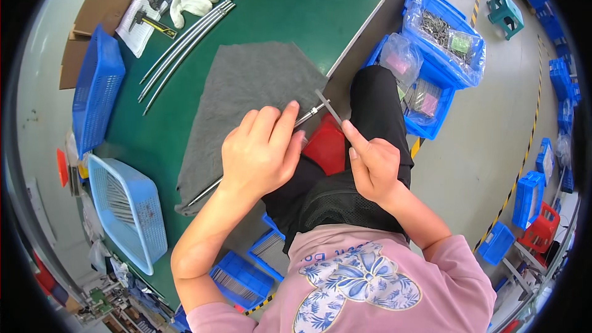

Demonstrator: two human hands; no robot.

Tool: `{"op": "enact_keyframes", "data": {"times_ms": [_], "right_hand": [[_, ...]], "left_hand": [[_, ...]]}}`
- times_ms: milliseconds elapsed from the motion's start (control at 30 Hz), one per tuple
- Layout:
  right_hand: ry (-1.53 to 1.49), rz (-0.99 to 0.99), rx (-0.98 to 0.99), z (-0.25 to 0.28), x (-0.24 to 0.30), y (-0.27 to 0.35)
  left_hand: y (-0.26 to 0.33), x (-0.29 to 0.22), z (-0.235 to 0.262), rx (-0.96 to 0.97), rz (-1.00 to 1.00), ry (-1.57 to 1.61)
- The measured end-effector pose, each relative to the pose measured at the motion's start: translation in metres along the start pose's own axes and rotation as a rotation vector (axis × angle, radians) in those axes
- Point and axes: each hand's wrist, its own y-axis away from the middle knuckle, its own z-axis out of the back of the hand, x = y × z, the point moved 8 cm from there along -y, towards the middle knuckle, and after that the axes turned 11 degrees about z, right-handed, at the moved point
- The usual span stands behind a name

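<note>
My left hand (256, 151) is closed around a slim metal rod (206, 191), which slants from the lower left up to the right over a grey cloth (243, 86). The rod's stepped end sticks out past my fingers, beyond the cloth's edge. In my right hand (377, 169) is a thin flat grey file (330, 106), with the index finger stretched along it. The file crosses the rod's tip and seems to touch it. Behind the tip, near my lap, lies something red (327, 145).
Several metal rods (185, 49) lie on the green table (320, 18), beside a white glove (191, 1) and calipers (154, 23). A light-blue basket (154, 222) of rods stands at left, near a blue basket (98, 92). Blue bins (441, 120) with parts stand right of my leg.
</note>
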Motion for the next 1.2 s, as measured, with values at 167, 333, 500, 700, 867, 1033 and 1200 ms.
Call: {"op": "enact_keyframes", "data": {"times_ms": [167,333,500,700,867,1033,1200], "right_hand": [[0.017,0.032,0.038,0.001,0.009,-0.004],[0.076,0.024,0.073,-0.003,0.012,-0.002],[0.151,0.052,0.102,-0.007,0.012,0.001],[0.313,0.137,0.152,-0.019,0.014,-0.004],[0.321,0.133,0.143,-0.018,0.018,0.006],[0.294,0.195,0.101,-0.028,0.012,-0.030],[0.274,0.162,0.136,-0.014,0.013,-0.003]], "left_hand": [[-0.002,0.008,-0.001,-0.077,0.095,0.264],[-0.001,0.013,-0.005,-0.101,0.188,0.371],[0.001,0.011,-0.003,-0.129,0.159,0.365],[-0.003,0.006,-0.004,-0.128,0.105,0.407],[-0.005,0.011,-0.003,-0.132,0.132,0.441],[-0.006,0.012,-0.005,-0.095,0.129,0.486],[-0.006,0.009,-0.006,-0.093,0.147,0.505]]}}
